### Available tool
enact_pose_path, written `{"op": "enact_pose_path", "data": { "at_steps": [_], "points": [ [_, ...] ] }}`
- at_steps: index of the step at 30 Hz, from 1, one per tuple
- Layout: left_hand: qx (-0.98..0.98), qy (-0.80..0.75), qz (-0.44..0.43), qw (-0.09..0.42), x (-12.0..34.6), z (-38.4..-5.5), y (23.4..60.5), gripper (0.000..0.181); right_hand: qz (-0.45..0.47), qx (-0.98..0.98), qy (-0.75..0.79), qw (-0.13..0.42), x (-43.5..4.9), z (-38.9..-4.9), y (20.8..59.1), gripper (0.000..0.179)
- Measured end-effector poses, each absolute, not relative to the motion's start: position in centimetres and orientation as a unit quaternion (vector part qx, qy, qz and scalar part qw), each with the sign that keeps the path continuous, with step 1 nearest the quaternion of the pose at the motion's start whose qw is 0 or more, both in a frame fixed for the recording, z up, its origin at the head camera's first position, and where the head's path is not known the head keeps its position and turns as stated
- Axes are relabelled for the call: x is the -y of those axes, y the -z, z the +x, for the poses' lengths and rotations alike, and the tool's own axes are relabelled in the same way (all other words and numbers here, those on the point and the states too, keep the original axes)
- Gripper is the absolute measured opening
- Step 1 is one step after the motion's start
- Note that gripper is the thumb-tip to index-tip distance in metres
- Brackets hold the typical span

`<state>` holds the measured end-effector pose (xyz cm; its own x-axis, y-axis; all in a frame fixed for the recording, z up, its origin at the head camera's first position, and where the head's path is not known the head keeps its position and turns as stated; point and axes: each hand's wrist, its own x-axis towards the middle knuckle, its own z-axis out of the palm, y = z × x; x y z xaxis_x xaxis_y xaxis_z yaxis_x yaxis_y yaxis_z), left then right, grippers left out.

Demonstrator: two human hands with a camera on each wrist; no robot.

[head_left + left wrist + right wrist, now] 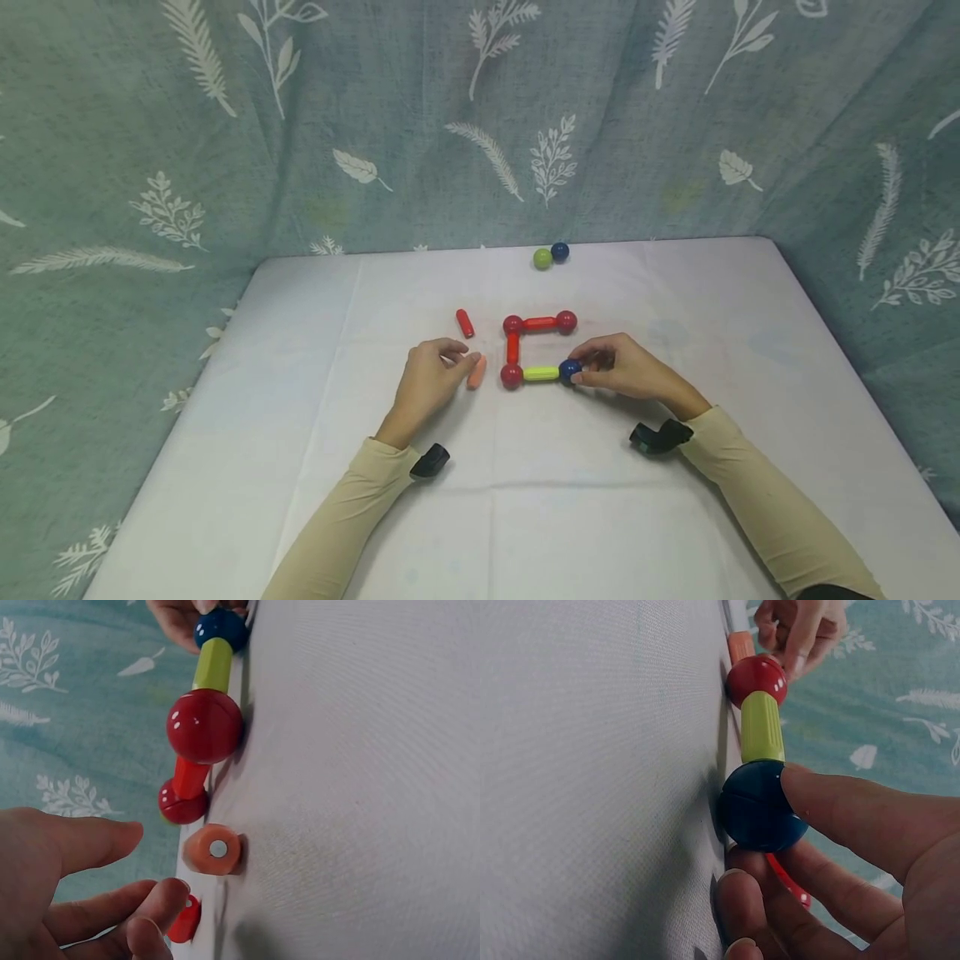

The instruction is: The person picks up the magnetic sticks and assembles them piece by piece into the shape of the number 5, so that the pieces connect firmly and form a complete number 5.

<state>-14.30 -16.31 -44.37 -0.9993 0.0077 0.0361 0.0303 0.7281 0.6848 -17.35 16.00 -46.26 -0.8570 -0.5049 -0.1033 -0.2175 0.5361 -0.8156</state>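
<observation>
A grey-green cloth with white leaf prints hangs behind and beside a table covered in white. Near its far edge, a green ball and a dark blue ball sit side by side. The right hand pinches the near blue ball between thumb and fingers at one end of a joined chain; from there run a yellow-green rod, a near red ball, an upright-running red rod, a corner red ball, a far red rod and an end red ball (three sides of a square, all lying flat). The left hand has thumb and fingers parted, gripping nothing, beside a loose orange rod left of the chain; a loose red rod lies just beyond.
</observation>
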Motion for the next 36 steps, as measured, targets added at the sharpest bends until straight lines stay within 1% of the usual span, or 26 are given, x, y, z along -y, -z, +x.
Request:
{"op": "enact_pose_path", "data": {
  "at_steps": [10,15,20,28,36],
  "points": [
    [0.935,0.354,-0.012,-0.012,16.0,-14.1,44.9,0.038,-0.206,-0.865,0.427,0.167,-15.9,-17.2,46.0,0.035],
    [0.941,0.336,-0.015,-0.022,15.8,-14.0,45.1,0.036,-0.207,-0.864,0.428,0.167,-15.9,-17.2,45.8,0.034],
    [0.947,0.321,-0.013,-0.025,15.6,-13.9,45.0,0.033,-0.21,-0.864,0.427,0.164,-15.9,-17.1,45.7,0.034],
    [0.954,0.298,-0.023,-0.015,15.3,-13.8,44.8,0.03,-0.209,-0.864,0.427,0.164,-16.0,-17.1,45.6,0.034],
    [0.955,0.296,-0.019,-0.025,15.5,-13.7,44.4,0.031,-0.207,-0.863,0.429,0.165,-16.0,-17.2,45.8,0.034]
  ]
}}
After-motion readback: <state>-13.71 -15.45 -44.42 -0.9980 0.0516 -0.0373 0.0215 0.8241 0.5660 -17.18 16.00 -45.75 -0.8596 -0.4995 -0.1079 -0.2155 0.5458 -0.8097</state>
